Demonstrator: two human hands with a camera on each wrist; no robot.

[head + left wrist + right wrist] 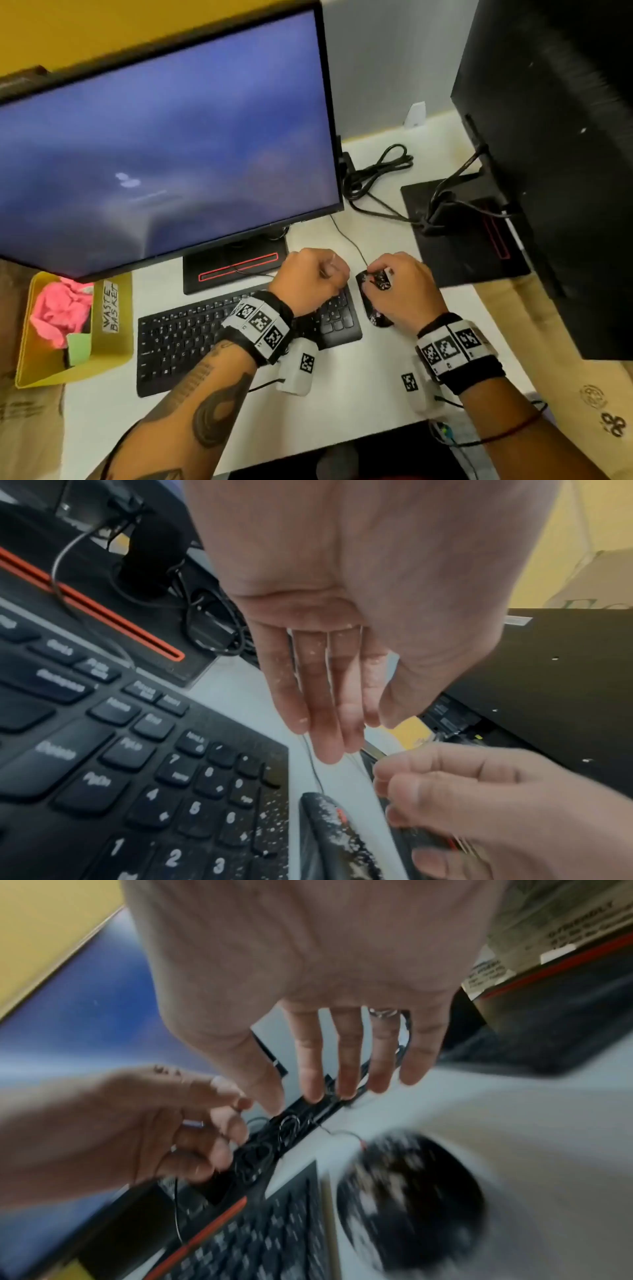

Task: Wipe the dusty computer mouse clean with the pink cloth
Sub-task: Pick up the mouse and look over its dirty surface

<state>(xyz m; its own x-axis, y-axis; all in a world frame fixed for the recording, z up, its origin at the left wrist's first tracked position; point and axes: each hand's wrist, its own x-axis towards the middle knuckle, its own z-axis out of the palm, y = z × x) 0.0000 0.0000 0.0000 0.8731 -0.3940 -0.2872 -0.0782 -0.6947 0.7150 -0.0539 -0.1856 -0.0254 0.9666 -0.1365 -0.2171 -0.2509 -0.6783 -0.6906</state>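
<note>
The black computer mouse [371,308] is speckled with white dust and sits on the white desk, just right of the keyboard. My right hand [400,287] hovers over it. In the right wrist view its fingers [346,1069] are spread and straight above the blurred mouse [411,1185], gripping nothing. My left hand [313,274] is above the keyboard's right end, empty; its fingers [329,723] hang loosely with dust specks on them. The pink cloth [60,308] lies crumpled in the yellow basket at the far left, away from both hands.
The yellow basket [113,346] is labelled "waste basket" and also holds a green item [78,346]. A black keyboard [178,342] lies in front of a large monitor [154,137]. Cables [376,178] trail behind. A black computer tower [548,137] stands at the right.
</note>
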